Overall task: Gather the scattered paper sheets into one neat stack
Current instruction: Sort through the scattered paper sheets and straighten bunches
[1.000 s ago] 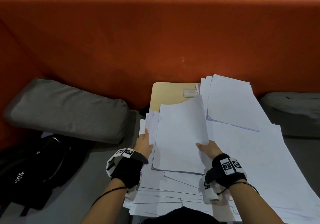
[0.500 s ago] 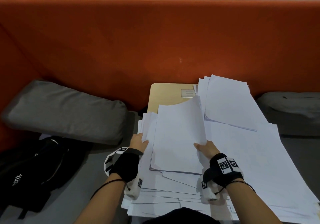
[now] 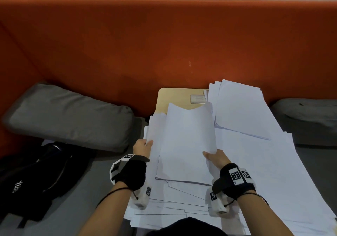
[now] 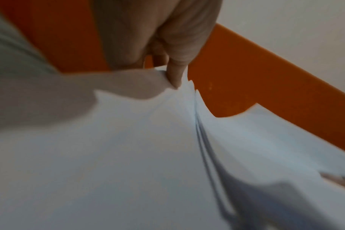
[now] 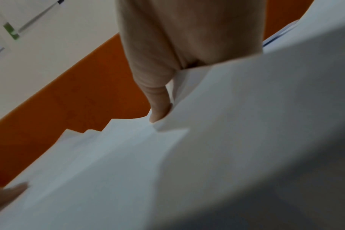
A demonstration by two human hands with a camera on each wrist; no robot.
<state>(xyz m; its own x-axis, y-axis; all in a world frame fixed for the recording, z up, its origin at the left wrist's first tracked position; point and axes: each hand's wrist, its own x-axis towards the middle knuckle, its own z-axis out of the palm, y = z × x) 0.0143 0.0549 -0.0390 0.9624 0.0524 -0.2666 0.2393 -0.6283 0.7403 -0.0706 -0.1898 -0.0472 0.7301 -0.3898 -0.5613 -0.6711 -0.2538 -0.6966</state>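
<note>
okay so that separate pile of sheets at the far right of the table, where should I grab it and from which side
Probably by its near long edge, coming from your right. The far pile of sheets lies flat on other sheets, and that edge is exposed and casts a slight shadow, so fingers could slide under.

Our head view looks down over the paper sheets (image 3: 186,141), wrist views close along each thumb, all sharing the orange backrest (image 3: 164,44).
</note>
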